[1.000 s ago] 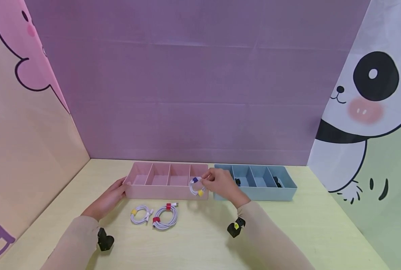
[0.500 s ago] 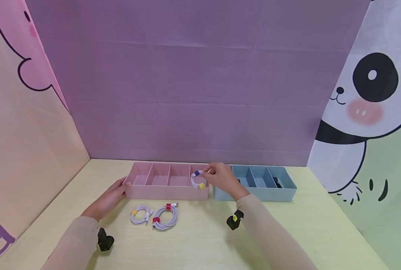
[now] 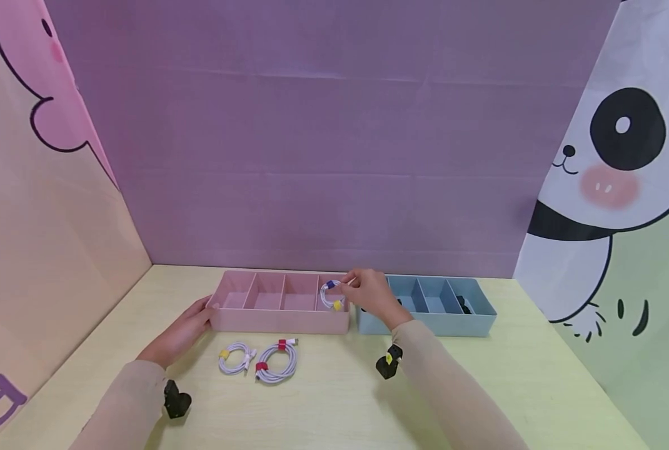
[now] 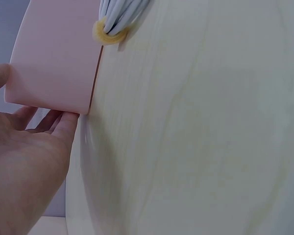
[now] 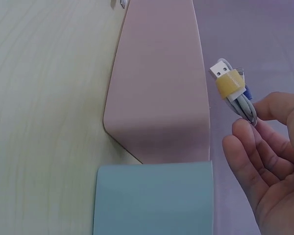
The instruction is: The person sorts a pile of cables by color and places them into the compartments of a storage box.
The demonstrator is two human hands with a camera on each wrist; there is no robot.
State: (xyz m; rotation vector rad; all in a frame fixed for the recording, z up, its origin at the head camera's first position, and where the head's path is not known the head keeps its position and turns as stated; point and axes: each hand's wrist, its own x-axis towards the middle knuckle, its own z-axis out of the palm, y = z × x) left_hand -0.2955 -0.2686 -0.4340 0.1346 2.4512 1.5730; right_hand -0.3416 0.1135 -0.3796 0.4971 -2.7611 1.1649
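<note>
My right hand (image 3: 374, 295) pinches a coiled white USB cable (image 3: 325, 299) between thumb and fingertips, over the right-end compartment of the pink divided box (image 3: 278, 322). In the right wrist view, the cable's yellow strap (image 5: 229, 84), a blue strap and its USB plug (image 5: 219, 70) show above the box's rim. My left hand (image 3: 185, 331) grips the left end of the pink box; in the left wrist view the thumb is at the rim and the fingers (image 4: 66, 128) lie against the end wall. The other three compartments of the pink box hold nothing visible.
A blue divided box (image 3: 441, 324) stands to the right of the pink one, with black items (image 3: 462, 304) inside. Two coiled white cables lie in front: a smaller one with a yellow strap (image 3: 224, 354) and a larger one with red straps (image 3: 261, 366). A purple backdrop (image 3: 334, 156) rises behind.
My right hand has moved slightly up and away with the cable, from in front of the pink box's front wall to over its right-end compartment. The left hand keeps its place.
</note>
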